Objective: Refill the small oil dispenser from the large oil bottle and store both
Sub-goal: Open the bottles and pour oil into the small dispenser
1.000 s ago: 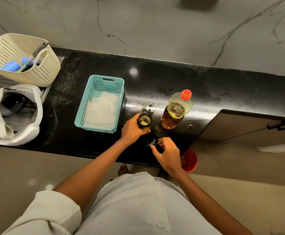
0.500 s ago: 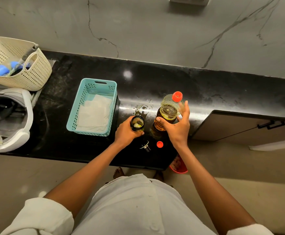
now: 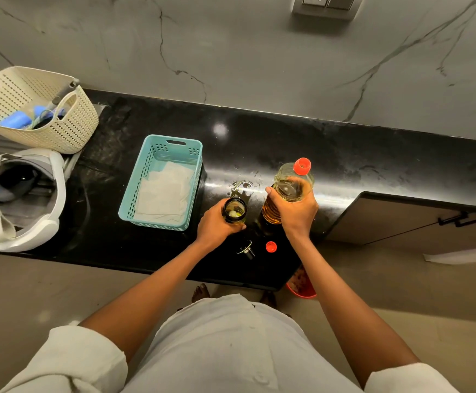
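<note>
The small oil dispenser [image 3: 234, 211], a dark glass bottle with its mouth uncovered, stands on the black counter [image 3: 344, 154]. My left hand [image 3: 217, 225] grips its side. Just to its right stands the large oil bottle [image 3: 290, 191], clear plastic with amber oil and an orange-red top [image 3: 302, 166]. My right hand [image 3: 296, 211] wraps around its body. In front of the two bottles lie the dispenser's metal spout top [image 3: 246, 249] and a small red cap [image 3: 271, 246], both loose on the counter.
A teal basket [image 3: 149, 177] lined with white paper sits left of the dispenser. A cream basket [image 3: 32, 109] with tools and a white headset [image 3: 18, 199] are at the far left. A red bucket [image 3: 302, 285] stands on the floor below the counter edge. A cabinet door [image 3: 415, 222] is at right.
My right hand left the spout top on the counter, reached for the large bottle and now grips its body. My left hand has stayed on the dispenser.
</note>
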